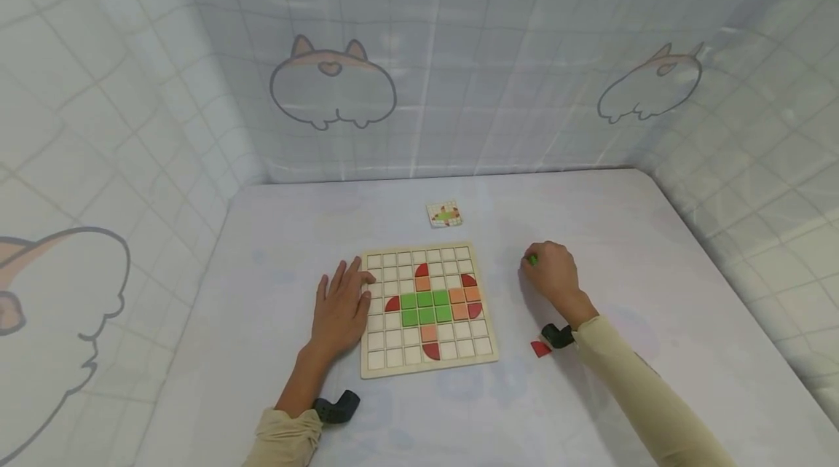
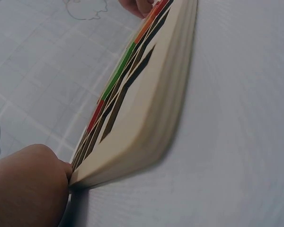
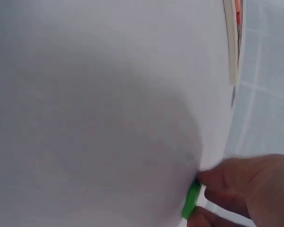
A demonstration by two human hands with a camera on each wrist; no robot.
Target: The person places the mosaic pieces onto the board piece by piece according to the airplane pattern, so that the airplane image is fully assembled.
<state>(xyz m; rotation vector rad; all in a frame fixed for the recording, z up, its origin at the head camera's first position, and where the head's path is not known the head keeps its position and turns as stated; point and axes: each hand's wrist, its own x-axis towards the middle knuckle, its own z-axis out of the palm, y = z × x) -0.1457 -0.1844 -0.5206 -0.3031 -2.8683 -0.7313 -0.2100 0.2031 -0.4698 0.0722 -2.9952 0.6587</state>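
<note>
A wooden grid board [image 1: 387,362] lies on the table, with green and orange squares and red quarter-round pieces in some of its cells. My left hand [image 1: 339,310] rests at the board's left edge, fingers spread and fairly straight, one fingertip over the rim. In the left wrist view, part of that hand [image 2: 31,184] touches the board's corner [image 2: 146,137]. To the right of the board, my right hand [image 1: 552,274] pinches a small green tile [image 1: 533,260]. The right wrist view shows the green tile [image 3: 192,198] between thumb and fingers, close to the table surface.
Behind the board lies a small pattern card [image 1: 444,214] with a similar coloured figure. A loose red piece [image 1: 540,348] is on the table beside the right wrist's black camera mount [image 1: 557,336]. Tiled-print curtains [image 1: 419,88] stand around the table.
</note>
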